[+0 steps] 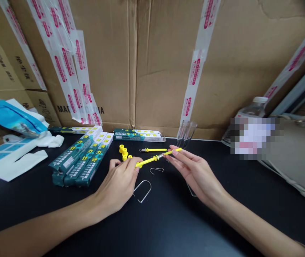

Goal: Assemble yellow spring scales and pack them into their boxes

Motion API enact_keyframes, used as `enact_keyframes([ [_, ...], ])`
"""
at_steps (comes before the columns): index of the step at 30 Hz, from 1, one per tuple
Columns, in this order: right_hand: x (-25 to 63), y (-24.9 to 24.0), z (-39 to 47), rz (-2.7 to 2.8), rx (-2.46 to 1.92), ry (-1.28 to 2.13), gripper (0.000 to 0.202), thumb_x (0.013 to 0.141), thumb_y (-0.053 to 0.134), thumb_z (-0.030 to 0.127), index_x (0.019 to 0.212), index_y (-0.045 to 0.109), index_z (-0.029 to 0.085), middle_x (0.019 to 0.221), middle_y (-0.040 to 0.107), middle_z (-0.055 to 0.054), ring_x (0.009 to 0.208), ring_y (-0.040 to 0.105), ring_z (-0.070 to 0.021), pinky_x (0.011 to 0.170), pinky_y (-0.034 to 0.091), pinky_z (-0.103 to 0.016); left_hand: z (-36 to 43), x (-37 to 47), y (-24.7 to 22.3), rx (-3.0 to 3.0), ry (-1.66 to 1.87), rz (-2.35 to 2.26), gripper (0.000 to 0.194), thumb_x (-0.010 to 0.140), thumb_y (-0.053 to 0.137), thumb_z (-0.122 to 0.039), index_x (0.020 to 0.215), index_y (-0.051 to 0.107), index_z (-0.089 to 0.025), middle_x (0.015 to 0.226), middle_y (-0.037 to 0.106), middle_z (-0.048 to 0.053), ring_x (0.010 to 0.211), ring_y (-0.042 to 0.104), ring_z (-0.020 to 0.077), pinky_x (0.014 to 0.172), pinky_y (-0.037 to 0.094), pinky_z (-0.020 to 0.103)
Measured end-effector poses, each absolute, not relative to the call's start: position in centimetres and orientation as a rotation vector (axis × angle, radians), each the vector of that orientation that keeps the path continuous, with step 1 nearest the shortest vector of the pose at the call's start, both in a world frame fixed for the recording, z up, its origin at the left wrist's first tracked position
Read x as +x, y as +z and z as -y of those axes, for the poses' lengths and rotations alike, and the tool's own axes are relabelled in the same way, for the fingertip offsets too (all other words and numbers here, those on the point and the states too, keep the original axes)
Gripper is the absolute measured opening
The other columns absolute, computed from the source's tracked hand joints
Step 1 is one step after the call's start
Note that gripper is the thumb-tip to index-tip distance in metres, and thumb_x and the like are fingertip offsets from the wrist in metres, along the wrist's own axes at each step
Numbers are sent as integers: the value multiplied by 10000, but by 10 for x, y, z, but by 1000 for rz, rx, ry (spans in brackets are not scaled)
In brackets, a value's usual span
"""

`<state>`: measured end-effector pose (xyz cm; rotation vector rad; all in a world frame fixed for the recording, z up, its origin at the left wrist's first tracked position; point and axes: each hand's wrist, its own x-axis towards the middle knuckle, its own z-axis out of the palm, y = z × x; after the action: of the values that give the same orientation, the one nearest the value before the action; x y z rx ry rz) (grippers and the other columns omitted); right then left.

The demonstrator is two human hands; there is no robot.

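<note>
A thin yellow spring scale rod (149, 161) with a metal section near its right part is held slanting between my hands. My left hand (121, 180) is closed on its lower left end, next to small yellow caps (122, 151). The fingertips of my right hand (192, 166) pinch the yellow upper right end. Behind it a second yellow rod (156, 150) with a metal tip lies on the table. Below lie a small wire hook (157, 170) and a bent wire loop (144, 191) beside my left hand. Another wire loop (191, 191) is partly hidden under my right hand.
Several green spring scale boxes (88, 157) are stacked at left, and another box (138, 135) lies at the back. Clear tubes (186, 132) stand behind my right hand. A bottle (256, 107), a grey bag (296, 153), a blue packet (15, 116) and a cardboard wall (163, 71) surround the black table (152, 228).
</note>
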<state>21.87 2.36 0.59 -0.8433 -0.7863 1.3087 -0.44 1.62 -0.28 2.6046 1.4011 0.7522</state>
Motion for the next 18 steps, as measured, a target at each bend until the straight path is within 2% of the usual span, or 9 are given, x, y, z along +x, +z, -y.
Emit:
enact_keyframes([
  [6, 219, 6, -27, 807, -849, 1282, 234, 697, 869, 229, 900, 784, 152, 1089, 745, -64, 983, 725, -234, 1090, 499, -376, -14, -2, 0, 2577, 701, -1455, 149, 1019, 439, -254, 1138, 529, -248, 1083, 712, -12, 851, 622, 209, 846, 333, 400],
  [11, 219, 5, -25, 868, -827, 1297, 267, 707, 870, 246, 940, 771, 160, 936, 761, -51, 940, 728, -214, 1033, 539, -354, -15, -4, 0, 2728, 707, -1449, 136, 1013, 454, -223, 1108, 552, -227, 1075, 700, 12, 984, 622, 242, 887, 325, 445],
  [15, 215, 5, -21, 957, -816, 1306, 265, 738, 848, 259, 971, 754, 176, 945, 756, -47, 939, 718, -188, 985, 555, -323, -17, -3, 0, 2970, 687, -1438, 165, 1011, 438, -217, 1085, 583, -187, 987, 708, 53, 981, 606, 293, 925, 329, 520],
  [18, 207, 3, -16, 1034, -805, 1322, 244, 752, 833, 265, 967, 739, 201, 985, 745, -29, 925, 719, -178, 945, 564, -311, -17, -2, 0, 3026, 793, -1322, 208, 995, 498, -291, 1137, 555, -150, 1024, 700, 89, 975, 610, 300, 920, 383, 509],
])
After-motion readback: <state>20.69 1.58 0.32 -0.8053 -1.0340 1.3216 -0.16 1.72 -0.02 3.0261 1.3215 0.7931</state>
